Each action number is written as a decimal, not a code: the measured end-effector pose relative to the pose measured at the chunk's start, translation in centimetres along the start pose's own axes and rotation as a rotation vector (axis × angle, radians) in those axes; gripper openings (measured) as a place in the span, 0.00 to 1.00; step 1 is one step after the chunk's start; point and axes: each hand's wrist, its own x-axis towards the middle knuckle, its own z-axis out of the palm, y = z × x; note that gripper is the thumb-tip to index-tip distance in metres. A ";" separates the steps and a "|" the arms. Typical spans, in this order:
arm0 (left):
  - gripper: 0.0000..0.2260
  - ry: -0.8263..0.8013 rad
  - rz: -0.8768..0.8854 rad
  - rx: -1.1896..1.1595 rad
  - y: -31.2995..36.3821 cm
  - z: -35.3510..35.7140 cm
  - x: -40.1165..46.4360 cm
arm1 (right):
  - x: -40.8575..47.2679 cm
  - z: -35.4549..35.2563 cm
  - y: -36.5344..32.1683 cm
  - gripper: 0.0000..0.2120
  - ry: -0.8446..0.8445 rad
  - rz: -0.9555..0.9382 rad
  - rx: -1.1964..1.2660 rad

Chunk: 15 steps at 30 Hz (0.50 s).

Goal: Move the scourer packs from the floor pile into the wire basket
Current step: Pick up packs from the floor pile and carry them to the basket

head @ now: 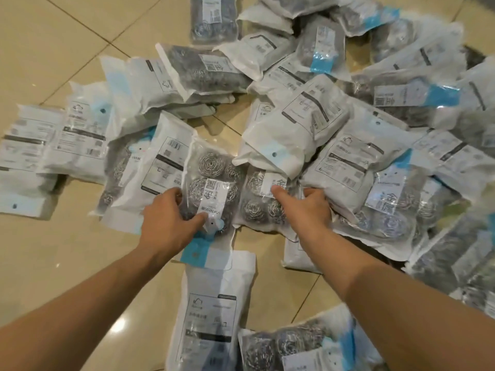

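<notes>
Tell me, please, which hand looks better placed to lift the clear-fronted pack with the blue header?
Probably the left. The left hand already grips that clear-fronted pack, thumb on its lower label, while the right hand grips the neighbouring pack.

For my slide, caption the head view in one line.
Both hands, left and right, grip scourer packs from the pile on the tiled floor.
</notes>
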 end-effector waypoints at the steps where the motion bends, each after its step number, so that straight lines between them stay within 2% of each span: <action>1: 0.26 0.015 -0.006 0.018 -0.1 0.4 0.5 | 0.0 0.3 -0.2 0.49 0.012 0.009 -0.014; 4: 0.35 0.022 -0.021 0.007 -1.0 2.1 2.1 | 0.2 0.6 -0.8 0.50 0.027 0.076 -0.029; 6: 0.34 -0.010 -0.080 -0.037 -1.0 2.4 2.1 | 0.4 0.5 -1.3 0.46 -0.007 0.109 -0.001; 9: 0.32 -0.039 -0.135 -0.191 0.0 1.9 1.1 | 0.6 0.4 -1.5 0.40 -0.150 0.160 0.114; 15: 0.26 -0.083 -0.176 -0.357 1.2 -0.6 -2.3 | -0.8 -0.5 0.1 0.49 -0.382 0.203 0.198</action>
